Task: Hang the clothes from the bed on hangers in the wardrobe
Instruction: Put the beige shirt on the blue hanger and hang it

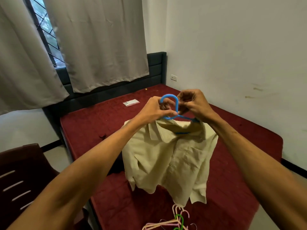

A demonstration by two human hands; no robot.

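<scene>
Far below and left of the hands stands a dark brown slatted chair. Above it, left of the hands, grey curtains hang over a barred window. The bed with a dark red cover spreads beneath both arms, and a small clear packet lies on it just left of the left hand. The left hand is clenched on the blue plastic hanger, with its thumb along the bar under the hook. The cream short-sleeved collared shirt hangs from that hanger below both hands, held up over the bed. The right hand has its fingers curled round the hanger beside the hook stem, close to the left hand. Well below the hands, a loose pile of pink, cream and green hangers lies on the bed. Right of the hands is a white wall.
</scene>
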